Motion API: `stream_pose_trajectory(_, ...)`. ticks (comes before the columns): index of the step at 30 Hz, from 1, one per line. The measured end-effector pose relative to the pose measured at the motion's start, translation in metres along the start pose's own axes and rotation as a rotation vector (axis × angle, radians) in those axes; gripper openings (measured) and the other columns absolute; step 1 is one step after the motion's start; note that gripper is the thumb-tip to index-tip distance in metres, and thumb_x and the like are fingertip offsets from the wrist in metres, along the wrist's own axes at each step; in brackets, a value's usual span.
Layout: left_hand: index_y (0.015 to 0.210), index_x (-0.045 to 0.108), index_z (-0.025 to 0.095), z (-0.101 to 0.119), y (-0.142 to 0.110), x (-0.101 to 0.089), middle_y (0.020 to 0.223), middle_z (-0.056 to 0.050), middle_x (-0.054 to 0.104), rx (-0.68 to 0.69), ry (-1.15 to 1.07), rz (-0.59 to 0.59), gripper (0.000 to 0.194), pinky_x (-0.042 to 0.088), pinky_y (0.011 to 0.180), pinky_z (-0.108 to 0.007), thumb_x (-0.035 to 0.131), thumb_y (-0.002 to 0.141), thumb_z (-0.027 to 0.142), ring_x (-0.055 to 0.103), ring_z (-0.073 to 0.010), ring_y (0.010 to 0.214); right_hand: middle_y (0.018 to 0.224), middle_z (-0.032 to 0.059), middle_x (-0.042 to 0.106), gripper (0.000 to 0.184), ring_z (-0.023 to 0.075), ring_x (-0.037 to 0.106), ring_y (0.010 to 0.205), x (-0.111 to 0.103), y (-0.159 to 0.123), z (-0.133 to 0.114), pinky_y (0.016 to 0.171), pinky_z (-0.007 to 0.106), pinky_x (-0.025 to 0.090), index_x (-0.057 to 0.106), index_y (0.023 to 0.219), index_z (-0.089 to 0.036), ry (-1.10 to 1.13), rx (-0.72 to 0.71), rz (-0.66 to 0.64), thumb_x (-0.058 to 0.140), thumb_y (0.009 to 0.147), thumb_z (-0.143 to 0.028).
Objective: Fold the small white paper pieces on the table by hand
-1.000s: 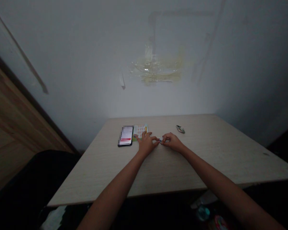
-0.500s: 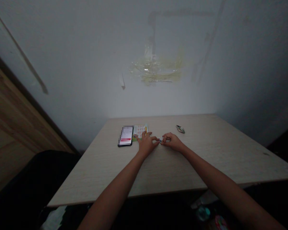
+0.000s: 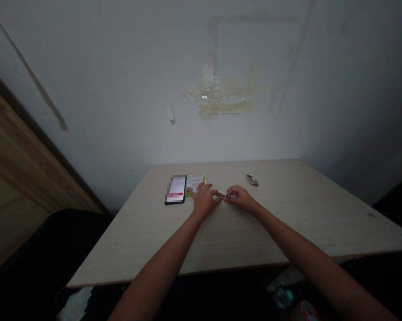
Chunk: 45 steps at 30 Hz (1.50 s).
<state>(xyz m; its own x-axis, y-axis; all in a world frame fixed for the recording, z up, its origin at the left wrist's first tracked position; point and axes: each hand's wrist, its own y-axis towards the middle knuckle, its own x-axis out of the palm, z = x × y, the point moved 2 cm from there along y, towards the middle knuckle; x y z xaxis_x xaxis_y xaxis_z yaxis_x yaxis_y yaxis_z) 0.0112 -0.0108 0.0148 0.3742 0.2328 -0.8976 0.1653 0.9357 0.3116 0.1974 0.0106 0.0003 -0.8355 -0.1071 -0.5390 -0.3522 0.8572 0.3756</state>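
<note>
Counter [image 3: 241, 240], middle: I've got left hand [image 3: 204, 200] and right hand [image 3: 241, 198] both pinched narrow on one small piece [image 3: 223, 195] | phone [image 3: 176, 189], printed sheet [image 3: 194, 179] leftward | folded packet [image 3: 252, 180] far, right of centre

Here's the left forearm [image 3: 164, 258], bare, and there's the right forearm [image 3: 304, 243], bare as well, both slim and smooth in outline, broad at the near end, narrowing neatly to the wrists [image 3: 196, 217]. Down to the left hand [image 3: 204, 200]: bare, slender-fingered! And the right hand [image 3: 243, 199], a match. The fingernails? Too small and dim to make out.
</note>
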Motion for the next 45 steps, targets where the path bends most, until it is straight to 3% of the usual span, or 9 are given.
stream_pose_trajectory(9, 0.099, 0.075, 0.041, -0.001, 0.001, 0.001, 0.141, 0.001, 0.055, -0.017, -0.013, -0.007, 0.022, 0.003, 0.112, -0.073, 0.067, 0.082, 0.053, 0.028, -0.0334, 0.141, 0.078, 0.0017, 0.069, 0.013, 0.0191, 0.061, 0.085, -0.001, -0.001, -0.005, 0.087, 0.034, 0.046, 0.062, 0.067, -0.021, -0.07, -0.049, -0.035, 0.073, 0.072, -0.025)
stream_pose_trajectory(17, 0.098, 0.076, 0.041, 0.0, 0.001, 0.0, 0.141, 0.0, 0.055, -0.013, -0.027, -0.012, 0.021, 0.003, 0.113, -0.071, 0.067, 0.082, 0.052, 0.028, -0.0339, 0.142, 0.083, 0.003, 0.068, 0.02, 0.0199, 0.062, 0.087, -0.001, -0.001, 0.004, 0.087, 0.035, 0.048, 0.063, 0.072, -0.02, 0.048, 0.065, 0.065, 0.075, 0.07, -0.036)
stream_pose_trajectory(28, 0.095, 0.077, 0.039, 0.0, 0.003, 0.001, 0.142, 0.002, 0.055, -0.012, -0.015, -0.007, 0.022, 0.003, 0.111, -0.074, 0.063, 0.085, 0.053, 0.028, -0.035, 0.142, 0.078, 0.0017, 0.068, 0.018, 0.0196, 0.063, 0.086, 0.0, -0.001, 0.001, 0.09, 0.035, 0.048, 0.062, 0.067, -0.021, 0.075, 0.062, -0.003, 0.076, 0.067, -0.032)
stream_pose_trajectory(45, 0.095, 0.076, 0.04, 0.002, 0.006, -0.001, 0.144, 0.003, 0.054, -0.001, -0.025, -0.047, 0.019, 0.0, 0.108, -0.078, 0.063, 0.085, 0.051, 0.03, -0.0351, 0.141, 0.079, 0.0042, 0.07, 0.011, 0.0212, 0.062, 0.085, 0.0, 0.007, 0.004, 0.082, 0.034, 0.046, 0.065, 0.068, -0.02, -0.113, 0.092, 0.126, 0.071, 0.071, -0.028)
